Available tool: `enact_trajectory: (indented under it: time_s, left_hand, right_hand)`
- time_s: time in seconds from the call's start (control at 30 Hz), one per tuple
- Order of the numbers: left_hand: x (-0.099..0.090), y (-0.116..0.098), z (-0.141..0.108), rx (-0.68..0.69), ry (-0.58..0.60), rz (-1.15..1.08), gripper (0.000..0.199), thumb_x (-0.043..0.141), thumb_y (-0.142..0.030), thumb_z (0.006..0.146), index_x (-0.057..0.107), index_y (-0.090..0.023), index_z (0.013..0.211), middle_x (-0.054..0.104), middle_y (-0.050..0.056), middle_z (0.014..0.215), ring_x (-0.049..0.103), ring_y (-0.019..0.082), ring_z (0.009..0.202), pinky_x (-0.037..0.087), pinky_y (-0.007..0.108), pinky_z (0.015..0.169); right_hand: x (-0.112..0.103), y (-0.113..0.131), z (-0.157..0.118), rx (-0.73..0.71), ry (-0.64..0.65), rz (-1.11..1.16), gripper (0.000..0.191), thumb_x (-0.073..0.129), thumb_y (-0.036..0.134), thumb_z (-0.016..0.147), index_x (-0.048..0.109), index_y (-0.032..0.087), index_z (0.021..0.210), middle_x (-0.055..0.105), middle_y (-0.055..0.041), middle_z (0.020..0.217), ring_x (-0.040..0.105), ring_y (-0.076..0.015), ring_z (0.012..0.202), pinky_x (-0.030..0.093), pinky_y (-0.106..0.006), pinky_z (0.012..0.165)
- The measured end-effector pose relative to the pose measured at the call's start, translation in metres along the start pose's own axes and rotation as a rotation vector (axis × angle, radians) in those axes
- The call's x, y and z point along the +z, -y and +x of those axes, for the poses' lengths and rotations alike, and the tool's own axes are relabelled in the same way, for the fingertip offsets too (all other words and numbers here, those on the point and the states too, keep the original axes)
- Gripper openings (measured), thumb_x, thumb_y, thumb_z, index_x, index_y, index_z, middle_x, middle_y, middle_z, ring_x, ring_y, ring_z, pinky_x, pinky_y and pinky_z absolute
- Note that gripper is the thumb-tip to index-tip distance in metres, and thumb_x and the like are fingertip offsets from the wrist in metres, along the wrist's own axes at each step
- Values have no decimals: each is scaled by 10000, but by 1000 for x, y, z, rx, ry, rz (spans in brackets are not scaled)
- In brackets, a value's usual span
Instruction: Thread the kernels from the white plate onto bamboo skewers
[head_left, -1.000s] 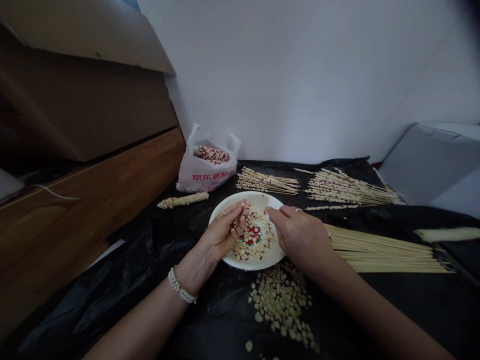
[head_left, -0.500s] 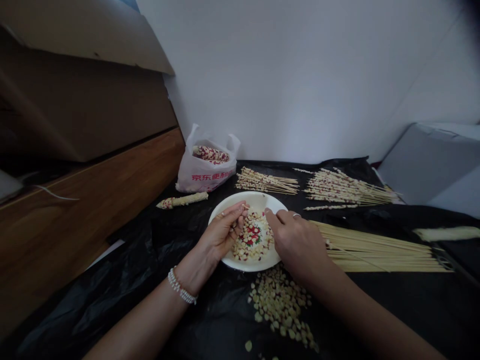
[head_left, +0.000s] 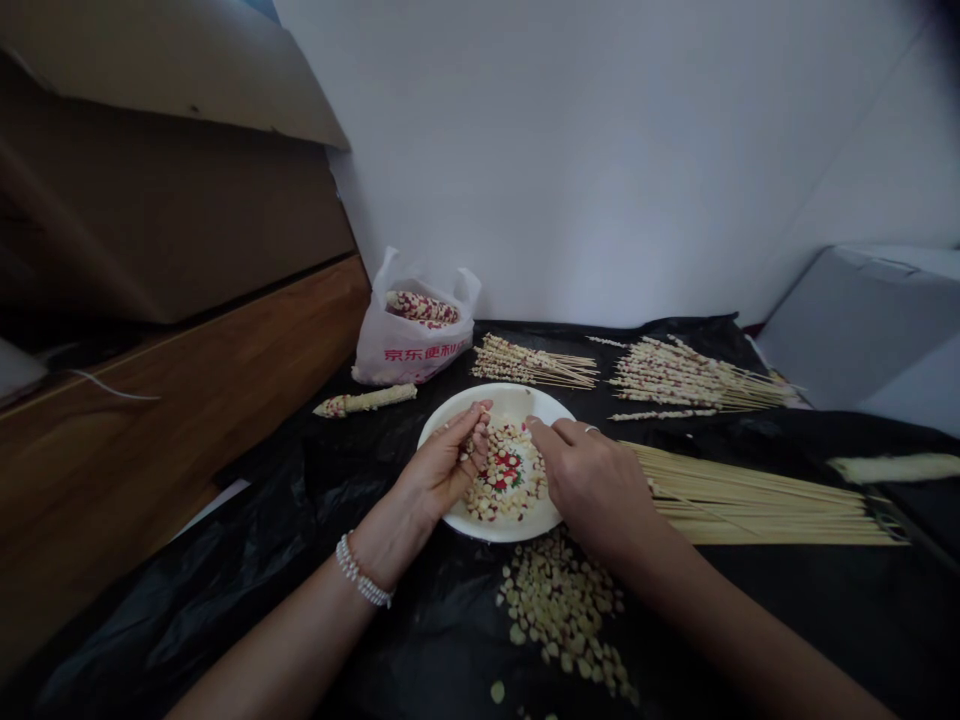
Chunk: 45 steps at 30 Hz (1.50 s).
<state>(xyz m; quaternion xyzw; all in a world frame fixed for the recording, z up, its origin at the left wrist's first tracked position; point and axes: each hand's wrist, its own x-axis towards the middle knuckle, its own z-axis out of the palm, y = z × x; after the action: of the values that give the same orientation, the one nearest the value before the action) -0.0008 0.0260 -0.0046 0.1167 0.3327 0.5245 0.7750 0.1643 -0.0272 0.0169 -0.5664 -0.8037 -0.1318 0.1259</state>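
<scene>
A white bowl (head_left: pixel 489 533) of loose red-and-cream corn kernels (head_left: pixel 504 490) lies between my hands. Over its left side, my left hand (head_left: pixel 448 462) is closed, with a pale kernel (head_left: pixel 484 407) pinched between thumb and fingertips. My right hand (head_left: pixel 596 485) is closed over the bowl's right rim. Its fingers wrap a thin bamboo skewer (head_left: pixel 701 508), whose back end sticks out past the hand's right side; the hand hides the middle. On the black plastic sheet below the bowl lies a heap of kernels (head_left: pixel 562 605).
At the back stand a white plastic bag (head_left: pixel 409 350) of corncobs and two piles of kernel-threaded skewers (head_left: pixel 536 362). A partly stripped cob (head_left: pixel 367 401) lies to the left. Bare skewers (head_left: pixel 780 500) are bundled at right. Cardboard (head_left: pixel 172 190) and a pale box (head_left: pixel 877 330) flank the sheet.
My left hand has shifted slightly left, with the pinched kernel now nearer the fingertips. My right hand has moved a little left, drawing the skewer's back end along with it.
</scene>
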Motion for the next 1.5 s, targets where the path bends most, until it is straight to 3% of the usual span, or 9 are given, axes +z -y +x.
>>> enact_trajectory:
  time_s: [0.4,0.6,0.83,1.0,1.17,1.33,1.5]
  left_hand:
    - [0,1,-3,-10,16,88,128,602,-29,812,686,-71,898,646,31,675,576,42,517,487,95,456]
    - [0,8,-7,-54,148,231,114,673,-44,761,697,-62,870,672,40,699,595,48,529,490,105,483]
    - [0,10,-10,-40,184,309,112,643,-24,779,695,-64,870,659,31,646,590,49,531,493,105,517]
    - [-1,9,-7,-58,125,194,138,602,-47,811,678,-63,926,697,77,810,656,87,676,548,141,633]
    - [-2,4,-3,-67,88,127,409,432,169,703,641,-19,1001,690,160,1003,675,177,954,541,230,865]
    - [2,4,-4,-19,64,142,326,489,121,751,641,-18,1003,695,158,984,682,164,921,539,200,852]
    - [3,3,-4,-24,7,124,194,513,-7,845,658,-22,973,693,130,867,681,135,771,569,185,703]
  right_hand:
    - [2,3,-3,-39,-48,-27,389,502,105,863,581,141,1242,677,-84,883,621,-200,739,402,-300,588]
    - [6,6,-4,-63,-71,7,345,500,133,883,578,137,1219,670,-75,870,614,-192,722,390,-292,590]
    - [10,6,-4,-22,-32,87,273,471,106,886,604,154,1120,663,-62,852,609,-188,722,358,-286,598]
    - [8,2,-2,-13,-12,111,257,470,112,882,614,147,1092,663,-69,862,606,-198,728,349,-293,588]
    - [6,-8,0,6,-107,57,273,441,138,903,626,140,1105,668,-76,845,602,-192,692,331,-287,559]
    - [8,-10,0,2,-182,27,258,436,172,918,653,143,1055,654,-59,772,594,-185,639,312,-286,532]
    - [8,-9,-1,-26,-193,65,284,423,155,912,637,136,1098,662,-64,807,592,-182,646,306,-285,529]
